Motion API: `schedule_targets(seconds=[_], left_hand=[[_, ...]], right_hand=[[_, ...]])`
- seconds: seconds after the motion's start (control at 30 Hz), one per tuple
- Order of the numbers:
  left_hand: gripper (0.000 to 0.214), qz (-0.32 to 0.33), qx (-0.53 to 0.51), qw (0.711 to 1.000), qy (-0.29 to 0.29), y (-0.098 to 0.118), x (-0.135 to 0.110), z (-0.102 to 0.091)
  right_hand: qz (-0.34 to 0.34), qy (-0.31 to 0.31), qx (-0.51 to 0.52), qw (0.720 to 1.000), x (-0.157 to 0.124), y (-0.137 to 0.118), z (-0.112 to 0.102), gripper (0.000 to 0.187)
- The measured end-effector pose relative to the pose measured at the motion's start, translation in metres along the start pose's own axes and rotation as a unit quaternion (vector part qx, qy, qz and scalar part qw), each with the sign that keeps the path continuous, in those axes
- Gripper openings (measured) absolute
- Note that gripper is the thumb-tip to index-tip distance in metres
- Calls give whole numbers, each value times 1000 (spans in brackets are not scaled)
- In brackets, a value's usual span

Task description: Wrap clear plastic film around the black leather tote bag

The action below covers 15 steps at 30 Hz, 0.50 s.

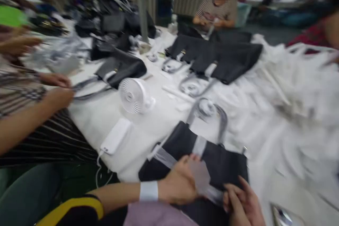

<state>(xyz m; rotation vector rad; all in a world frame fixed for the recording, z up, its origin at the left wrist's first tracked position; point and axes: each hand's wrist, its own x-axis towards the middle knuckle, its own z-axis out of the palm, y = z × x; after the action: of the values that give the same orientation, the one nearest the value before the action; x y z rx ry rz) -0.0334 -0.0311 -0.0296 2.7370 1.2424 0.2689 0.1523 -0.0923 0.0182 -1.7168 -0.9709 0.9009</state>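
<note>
A black handbag (222, 164) lies in front of me, its handles (223, 123) wrapped in translucent film and pointing away. A pale strip (199, 146) crosses its upper middle, and clear film (164, 158) covers its left side. My left hand (180, 182), with a white band at the wrist, is over the bag, fingers closed around a greyish-pink flat piece (200, 176); blur hides its kind. From there a translucent strip (215, 195) runs to my right hand (242, 201). The right thumb and fingers are closed at the strip's end, one finger raised.
A white fan (134, 96) and a white power bank (116, 136) with a cable stand left of the bag. More black handbags (230, 60) lie across the table. White material (299, 113) is heaped at right. A co-worker's hands (59, 88) hold another bag's handles at left; another person sits opposite.
</note>
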Motion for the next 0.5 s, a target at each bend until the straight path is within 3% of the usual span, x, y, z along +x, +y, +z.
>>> schedule_targets(seconds=[0.1, 0.23, 0.37, 0.5], left_hand=[[89, -4, -64, 998, 26, 25, -8, 16], [80, 18, -50, 998, 18, 20, -12, 12], [80, 27, -20, 999, 8, 19, -12, 3], [79, 22, -11, 1000, 7, 22, -11, -1]], right_hand=[[50, 30, 26, 998, -33, 2, -33, 66], [90, -19, 33, 995, -61, 9, -48, 67], [63, -61, 40, 995, -62, 9, -42, 68], [57, -111, 8, 992, -44, -9, -20, 79]])
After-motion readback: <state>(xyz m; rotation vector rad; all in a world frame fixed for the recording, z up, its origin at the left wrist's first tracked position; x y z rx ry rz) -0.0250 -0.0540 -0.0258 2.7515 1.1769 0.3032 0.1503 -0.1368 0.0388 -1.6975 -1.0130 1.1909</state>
